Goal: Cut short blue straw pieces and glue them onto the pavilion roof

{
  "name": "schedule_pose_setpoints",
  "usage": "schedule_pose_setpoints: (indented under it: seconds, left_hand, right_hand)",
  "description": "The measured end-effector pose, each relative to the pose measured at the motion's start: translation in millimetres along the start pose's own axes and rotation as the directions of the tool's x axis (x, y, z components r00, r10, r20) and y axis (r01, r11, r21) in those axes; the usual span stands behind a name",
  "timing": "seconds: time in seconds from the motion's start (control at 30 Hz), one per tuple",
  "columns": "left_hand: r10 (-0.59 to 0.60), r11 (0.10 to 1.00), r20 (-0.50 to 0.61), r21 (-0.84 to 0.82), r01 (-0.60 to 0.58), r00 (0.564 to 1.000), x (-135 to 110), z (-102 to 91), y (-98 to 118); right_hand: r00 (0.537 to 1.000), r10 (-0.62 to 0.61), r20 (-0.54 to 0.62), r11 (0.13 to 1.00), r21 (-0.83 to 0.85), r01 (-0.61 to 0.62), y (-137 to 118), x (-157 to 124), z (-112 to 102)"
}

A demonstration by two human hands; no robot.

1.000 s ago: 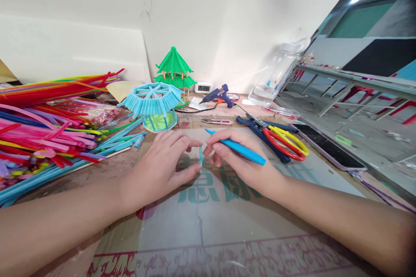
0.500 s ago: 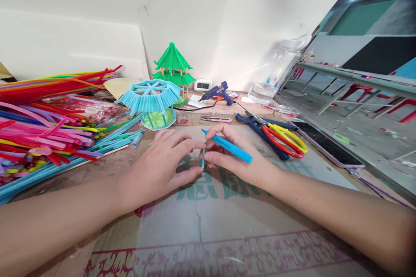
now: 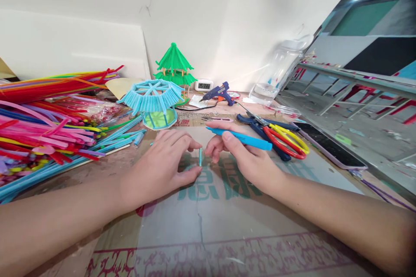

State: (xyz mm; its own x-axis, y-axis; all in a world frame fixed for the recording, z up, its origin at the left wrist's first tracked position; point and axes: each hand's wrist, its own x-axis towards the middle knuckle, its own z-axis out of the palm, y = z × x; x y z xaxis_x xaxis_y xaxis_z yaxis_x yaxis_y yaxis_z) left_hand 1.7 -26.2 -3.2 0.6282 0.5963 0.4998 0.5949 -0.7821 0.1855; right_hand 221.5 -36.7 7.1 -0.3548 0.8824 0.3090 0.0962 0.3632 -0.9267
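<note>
Between thumb and index fingertip, my left hand [image 3: 172,162] pinches a short thin blue stick [image 3: 200,157] by its two ends, upright. My right hand [image 3: 240,153] grips a blue marker pen [image 3: 243,138] between thumb and fingers, its tip pointing left. The pen tip is apart from the stick, above and to its right. Behind my left hand stands a light blue pavilion model [image 3: 151,99] of fuzzy pipe cleaners with a pale green base. A green tiered pagoda model [image 3: 174,67] stands farther back.
Bundled coloured pipe cleaners [image 3: 48,134] pile up at the left. A glue gun [image 3: 219,93], small clock [image 3: 204,85] and clear jug [image 3: 273,71] stand at the back. Red-and-yellow-handled pliers [image 3: 286,140] and a phone [image 3: 328,145] lie right. A translucent sheet [image 3: 247,220] covers cardboard.
My right hand has drawn away from the stick to the right, and the marker has swung flatter, its tip off the stick. My left hand keeps holding the stick in nearly the same place.
</note>
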Motion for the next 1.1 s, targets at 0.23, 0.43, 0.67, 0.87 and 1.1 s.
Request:
schedule_pose_setpoints:
  seconds: [0.23, 0.43, 0.67, 0.87, 1.1]
  left_hand:
    - [-0.044, 0.999, 0.039, -0.022, 0.045, 0.998, 1.6, 1.4, -1.8]
    - [-0.04, 0.999, 0.045, -0.023, 0.041, 0.998, 0.3, 1.1, -1.9]
    - [-0.034, 0.999, 0.054, -0.015, 0.035, 0.998, 0.8, 1.9, -2.2]
    - [-0.042, 0.999, 0.064, -0.015, 0.044, 0.997, 1.5, 1.6, -2.2]
    - [-0.044, 0.999, 0.049, -0.016, 0.044, 0.998, 1.5, 2.8, -2.7]
  right_hand:
    - [0.994, 0.105, 0.007, 0.987, -0.123, -0.104, -8.2, -4.3, 2.8]
    - [0.992, 0.122, -0.026, 0.99, -0.062, -0.124, -5.0, -1.1, 5.9]
    - [0.997, 0.039, -0.061, 0.983, -0.175, -0.049, -2.5, 0.0, 4.0]
    - [0.997, 0.071, -0.036, 0.99, -0.117, -0.075, -1.5, -0.2, 4.1]
    - [0.997, 0.068, 0.025, 0.983, -0.172, -0.063, -4.7, 0.3, 6.2]
